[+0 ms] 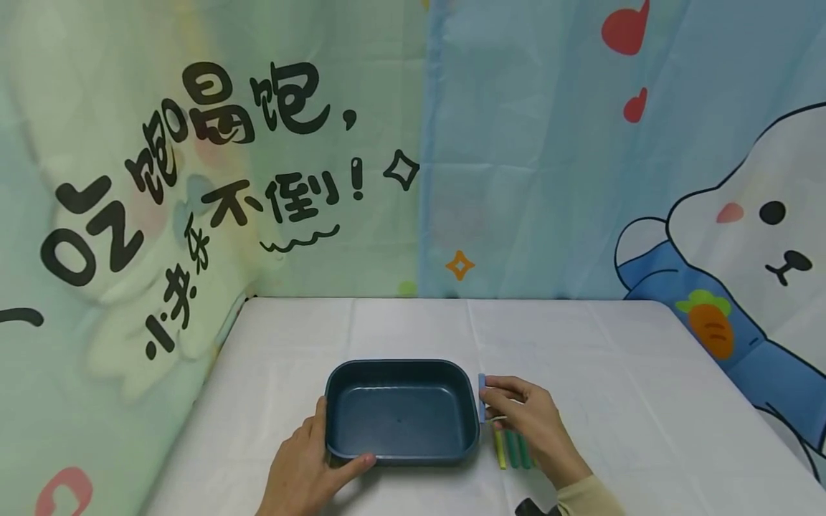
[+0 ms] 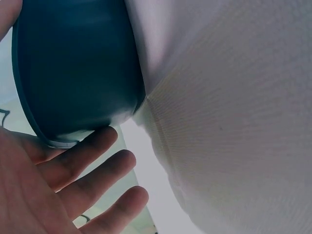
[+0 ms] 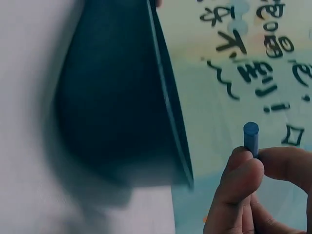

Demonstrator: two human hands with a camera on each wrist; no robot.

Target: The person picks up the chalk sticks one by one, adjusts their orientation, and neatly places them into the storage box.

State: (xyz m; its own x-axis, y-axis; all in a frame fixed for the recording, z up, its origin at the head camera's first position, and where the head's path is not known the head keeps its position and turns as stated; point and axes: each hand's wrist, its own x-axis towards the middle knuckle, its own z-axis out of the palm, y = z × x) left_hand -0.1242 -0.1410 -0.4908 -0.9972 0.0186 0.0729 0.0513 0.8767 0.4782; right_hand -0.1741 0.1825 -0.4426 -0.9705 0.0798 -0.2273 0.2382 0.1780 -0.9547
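Observation:
A dark blue rectangular plastic container (image 1: 400,365) is in front of me in the head view; its inside looks bare. My left hand (image 1: 303,459) holds its near left corner, thumb on the front rim and fingers along the left side. In the left wrist view the fingers (image 2: 92,146) are spread, some off the container. My right hand (image 1: 525,416) pinches a blue chalk stick (image 1: 482,398) beside the container's right wall, outside it. The right wrist view shows the stick's round end (image 3: 251,129) above thumb and forefinger.
Below my right hand lie a yellow stick (image 1: 500,450) and green sticks (image 1: 513,449), partly hidden by the hand. A white cloth (image 1: 290,337) covers the table. Printed curtains (image 1: 503,143) hang behind and to the left of it.

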